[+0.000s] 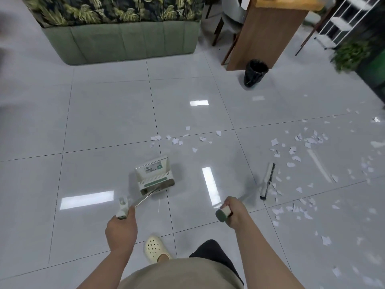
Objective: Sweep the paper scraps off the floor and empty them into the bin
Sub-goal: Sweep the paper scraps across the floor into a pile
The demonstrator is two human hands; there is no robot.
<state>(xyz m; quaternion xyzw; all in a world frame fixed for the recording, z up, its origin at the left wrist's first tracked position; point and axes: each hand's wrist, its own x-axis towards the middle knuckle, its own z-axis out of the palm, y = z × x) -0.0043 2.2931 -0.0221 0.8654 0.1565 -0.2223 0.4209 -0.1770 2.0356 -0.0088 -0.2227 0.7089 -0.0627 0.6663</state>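
Gripping dustpan (155,176) handle w/ left hand (121,227), right (234,213) holds broom (267,181), head lengthwise away amid scraps (291,151).

Landmark: white plastic long-handled dustpan (154,175), standing on the pale glossy tiled floor (104,113). Black-bristled broom w/ white head (267,180) is right of it, apart. White torn paper scraps (291,155) lie behind & far right of the dustpan. Black lined waste bin (255,73) is far behind-right, touching the brown wooden counter (268,32). Green upholstered sofa (125,42) is far behind.
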